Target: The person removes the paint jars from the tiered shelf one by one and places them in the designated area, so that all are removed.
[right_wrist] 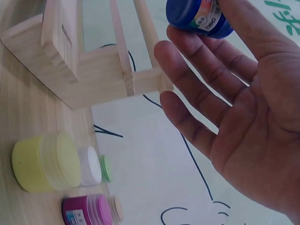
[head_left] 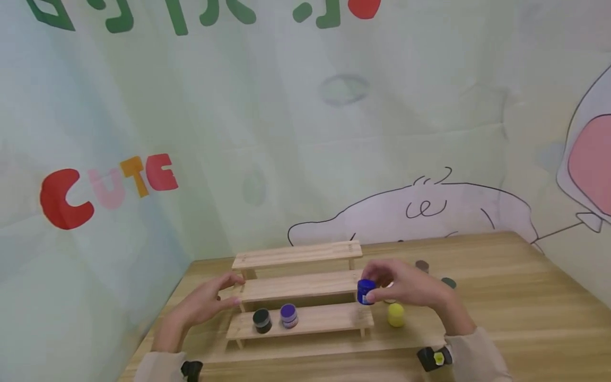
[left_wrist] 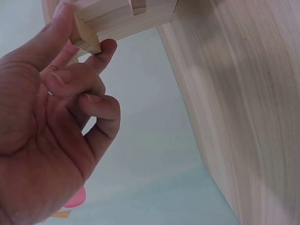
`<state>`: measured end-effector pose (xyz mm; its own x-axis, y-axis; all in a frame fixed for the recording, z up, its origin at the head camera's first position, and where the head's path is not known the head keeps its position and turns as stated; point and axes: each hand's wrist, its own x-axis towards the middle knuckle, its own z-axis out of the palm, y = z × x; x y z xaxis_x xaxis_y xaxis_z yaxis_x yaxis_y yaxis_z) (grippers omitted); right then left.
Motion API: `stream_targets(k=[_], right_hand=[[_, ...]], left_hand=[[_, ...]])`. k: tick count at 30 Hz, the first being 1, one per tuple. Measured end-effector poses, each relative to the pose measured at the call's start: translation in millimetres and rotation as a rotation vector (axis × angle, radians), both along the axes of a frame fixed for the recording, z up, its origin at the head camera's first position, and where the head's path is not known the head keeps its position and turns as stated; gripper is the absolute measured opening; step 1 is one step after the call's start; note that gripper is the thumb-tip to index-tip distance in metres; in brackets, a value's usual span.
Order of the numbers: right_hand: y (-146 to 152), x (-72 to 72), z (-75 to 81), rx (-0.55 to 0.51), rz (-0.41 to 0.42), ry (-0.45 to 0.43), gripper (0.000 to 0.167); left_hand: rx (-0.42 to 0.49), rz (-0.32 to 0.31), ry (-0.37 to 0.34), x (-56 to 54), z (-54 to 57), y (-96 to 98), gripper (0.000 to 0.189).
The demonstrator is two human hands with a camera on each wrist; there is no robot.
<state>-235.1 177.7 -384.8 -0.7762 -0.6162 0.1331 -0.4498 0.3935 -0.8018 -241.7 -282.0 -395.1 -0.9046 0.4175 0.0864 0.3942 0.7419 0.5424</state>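
A stepped wooden rack point(head_left: 300, 286) with three tiers stands on the table. My left hand point(head_left: 207, 300) is at the rack's left end; in the left wrist view its thumb and a finger pinch a wooden corner point(left_wrist: 86, 37). Up by the right end of the middle tier, my right hand point(head_left: 406, 284) holds a small blue paint jar point(head_left: 366, 292) between thumb and fingers. The right wrist view shows part of a label on this jar point(right_wrist: 201, 16). On the lowest tier, towards its left, sit a black jar point(head_left: 262, 321) and a purple jar point(head_left: 288, 315), side by side.
Right of the rack stands a yellow jar point(head_left: 395, 315), with a brown-topped jar point(head_left: 422, 266) and a dark green one point(head_left: 448, 283) farther back. White point(right_wrist: 91, 166), green point(right_wrist: 106, 168) and magenta point(right_wrist: 84, 210) jars show in the right wrist view. A printed cloth point(head_left: 286, 132) hangs behind the table.
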Motion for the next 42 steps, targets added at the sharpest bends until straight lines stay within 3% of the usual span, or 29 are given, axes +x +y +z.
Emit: stream_targets(k=[7, 13, 20, 26, 31, 35, 42], right_hand=[[14.7, -2.8, 0.7, -0.003, 0.004, -0.06, 0.031], [31.3, -9.4, -4.8, -0.001, 0.005, -0.034, 0.032], [48.7, -15.6, -14.0, 0.015, 0.017, -0.063, 0.033], [61.5, -17.2, -25.2, 0.081, -0.005, -0.097, 0.035], [75.9, -16.7, -37.3, 0.146, 0.023, -0.11, 0.036], [81.5, -14.6, -37.7, 0.202, 0.023, -0.085, 0.038], [80.3, -12.1, -35.5, 0.268, -0.015, -0.114, 0.035]], left_hand=[[-0.002, 0.026, -0.023, 1.1, 0.2, -0.8, 0.039], [0.003, 0.043, -0.027, 3.1, 0.1, -2.4, 0.039], [0.003, 0.046, -0.024, 4.6, -3.2, -5.7, 0.039], [0.004, 0.043, -0.031, 4.8, -4.9, -5.0, 0.039], [0.006, 0.046, -0.05, 2.3, -4.1, -0.6, 0.038], [-0.002, 0.048, -0.048, 0.4, -0.7, 2.1, 0.037], [-0.009, 0.044, -0.038, 1.6, 3.6, 0.8, 0.037]])
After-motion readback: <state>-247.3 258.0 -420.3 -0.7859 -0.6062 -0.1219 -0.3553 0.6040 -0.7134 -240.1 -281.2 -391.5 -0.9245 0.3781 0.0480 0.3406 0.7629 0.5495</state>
